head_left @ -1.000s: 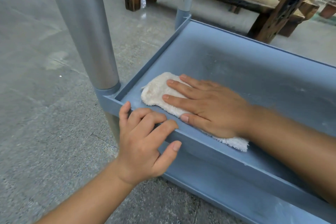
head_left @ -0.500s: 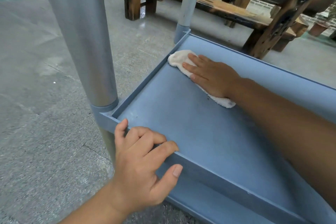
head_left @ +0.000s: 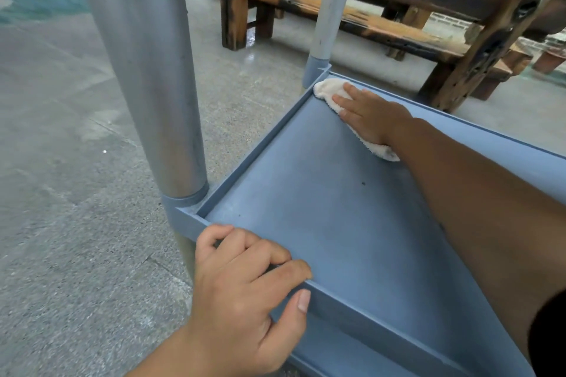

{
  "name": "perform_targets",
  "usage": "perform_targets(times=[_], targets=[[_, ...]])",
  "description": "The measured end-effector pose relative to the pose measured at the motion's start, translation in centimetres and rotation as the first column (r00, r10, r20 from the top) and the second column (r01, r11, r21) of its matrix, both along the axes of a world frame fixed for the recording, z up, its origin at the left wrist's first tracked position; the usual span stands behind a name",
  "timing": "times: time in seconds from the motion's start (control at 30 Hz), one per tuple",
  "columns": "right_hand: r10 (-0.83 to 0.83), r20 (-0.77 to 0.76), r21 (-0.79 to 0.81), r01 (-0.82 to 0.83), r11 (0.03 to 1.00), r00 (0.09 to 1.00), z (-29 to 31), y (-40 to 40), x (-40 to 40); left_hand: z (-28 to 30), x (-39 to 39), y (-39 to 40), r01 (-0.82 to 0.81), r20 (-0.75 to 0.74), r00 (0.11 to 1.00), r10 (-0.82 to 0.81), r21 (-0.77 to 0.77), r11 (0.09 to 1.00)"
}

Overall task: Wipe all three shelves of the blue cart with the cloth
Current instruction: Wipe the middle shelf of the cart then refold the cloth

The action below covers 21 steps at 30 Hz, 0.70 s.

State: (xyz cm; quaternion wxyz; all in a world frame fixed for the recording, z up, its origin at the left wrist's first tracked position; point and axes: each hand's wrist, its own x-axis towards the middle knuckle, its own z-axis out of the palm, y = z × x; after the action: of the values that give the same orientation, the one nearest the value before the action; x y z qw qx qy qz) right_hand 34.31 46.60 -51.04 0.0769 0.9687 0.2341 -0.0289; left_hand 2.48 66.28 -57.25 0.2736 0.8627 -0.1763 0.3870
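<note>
I see white cloth [head_left: 327, 91] at shelf's [head_left: 352, 223] far corner, upper centre of frame, long axis running upper left to lower right. My right hand [head_left: 369, 115] presses it flat, fingers straight. Rim and grey post [head_left: 329, 3] bound cloth; bare shelf opens toward frame bottom. Left hand [head_left: 242, 291] grips near rim, fingers curled over.

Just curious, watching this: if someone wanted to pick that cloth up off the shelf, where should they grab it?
Probably the cloth's free end in the far corner, pinched from above. The right hand lies flat over its middle, and the shelf's rim blocks a sideways approach.
</note>
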Motion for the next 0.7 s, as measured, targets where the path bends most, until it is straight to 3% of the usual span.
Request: perform_targets(times=[0.1, 0.27, 0.4, 0.57, 0.7], targets=[[0.018, 0.0, -0.003, -0.018, 1.0, 1.0, -0.4, 0.1, 0.5, 1.6, 0.3, 0.5, 0.037, -0.081, 0.996, -0.029, 0.092, 0.995], [-0.001, 0.001, 0.051, 0.001, 0.999, 1.0, -0.8, 0.2, 0.5, 5.5, 1.9, 0.5, 0.059, -0.475, 0.876, 0.084, 0.278, 0.959], [-0.024, -0.013, 0.058, 0.025, 0.998, 1.0, -0.8, 0.3, 0.4, 6.9, 6.3, 0.8, 0.084, -0.568, 0.8, 0.192, 0.424, 0.902], [-0.034, 0.031, 0.035, 0.033, 0.999, 0.999, -1.0, -0.1, 0.8, 4.7, 8.0, 0.8, 0.316, -0.776, 0.581, 0.243, 0.491, 0.812], [-0.032, 0.041, -0.004, 0.032, 0.999, 0.999, -1.0, 0.1, 1.7, 4.3, 8.0, 0.8, 0.327, -0.771, 0.585, 0.251, 0.507, 0.797]])
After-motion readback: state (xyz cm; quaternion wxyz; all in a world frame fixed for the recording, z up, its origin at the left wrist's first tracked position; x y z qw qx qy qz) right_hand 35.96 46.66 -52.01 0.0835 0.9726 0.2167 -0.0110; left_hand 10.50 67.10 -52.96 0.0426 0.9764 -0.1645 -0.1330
